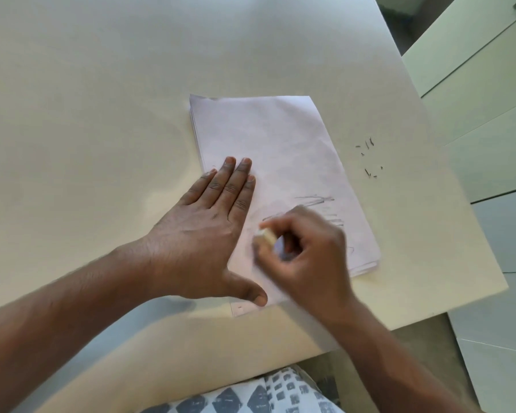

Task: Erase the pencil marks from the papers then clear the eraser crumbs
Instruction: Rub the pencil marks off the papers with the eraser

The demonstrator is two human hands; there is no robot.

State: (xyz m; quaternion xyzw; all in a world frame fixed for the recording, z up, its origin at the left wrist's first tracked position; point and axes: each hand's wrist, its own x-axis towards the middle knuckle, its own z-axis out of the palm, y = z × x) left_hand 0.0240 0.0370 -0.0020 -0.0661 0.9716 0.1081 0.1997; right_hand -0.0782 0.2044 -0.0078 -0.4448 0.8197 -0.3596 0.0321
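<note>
1. The stack of papers point(268, 150) lies slanted on the table point(87, 84), near its front edge. The left hand point(203, 234) lies flat on the stack's near left part, fingers straight and together, thumb spread toward the bottom edge. That hold looks right: it pins the top sheet so rubbing cannot drag or crease it.
2. The right hand point(307, 248) pinches the eraser point(265, 235) between thumb and curled fingers, its tip down on the sheet. The hand is blurred, so the exact finger placement cannot be told.
3. Pencil marks point(316, 201) show just beyond and to the right of the right hand; I judge the erasing is midway on this sheet.
4. Best to rub in short strokes away from the pinning hand, with moderate pressure, so the thin paper does not buckle or tear.
5. Eraser crumbs point(368, 158) lie on the table to the right of the stack, apart from it; these wait for the clearing step.
</note>
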